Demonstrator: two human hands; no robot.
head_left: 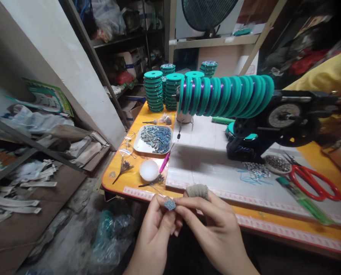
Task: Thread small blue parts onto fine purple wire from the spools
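Left hand [155, 233] and right hand [216, 233] meet low centre, both pinching one small blue-grey bundle [169, 204] just in front of the table [116, 179] edge.
Far left: paper strips [16, 200] on the floor, out of reach. Left thumb and forefinger clamp the bundle end-on, other fingers curled. Right thumb and forefinger press in from the opposite side. The forefinger wears a cloth cot [197, 191], probably for grip or against sharp ends. Tray [139, 147] of similar pieces sits mid-left, within easy reach, next to a white dome [149, 170] and a pink tool [164, 162]. Stacked teal spools [153, 91] stand behind. Right of them, a spool row [224, 95] is threaded on a black machine [285, 122]. Red scissors [313, 181] lie right, on the right hand's side. Yellow sleeve [330, 72], upper right, is another person's.
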